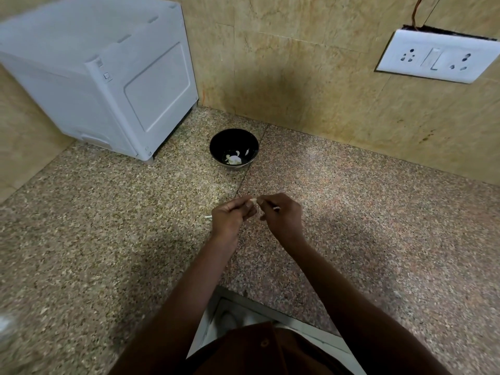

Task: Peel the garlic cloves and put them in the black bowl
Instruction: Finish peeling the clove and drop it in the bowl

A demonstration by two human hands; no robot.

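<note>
Both hands, left (232, 215) and right (281, 213), were pinched on one garlic clove (253, 201), nearer than the black bowl (234, 150).

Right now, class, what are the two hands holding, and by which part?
A garlic clove, pinched between the fingertips of the left hand and right hand, one at each end, above the counter.

a person seen from above, bare-armed, in a dark brown garment

two bare forearms run from the lower part of the frame up to the left hand (232, 215) and right hand (284, 215) near the centre, no sleeves, rings or watch showing. at the bottom centre lies a dark brown shirt (270, 353) with one round brown button (264, 342) on its front.
</note>
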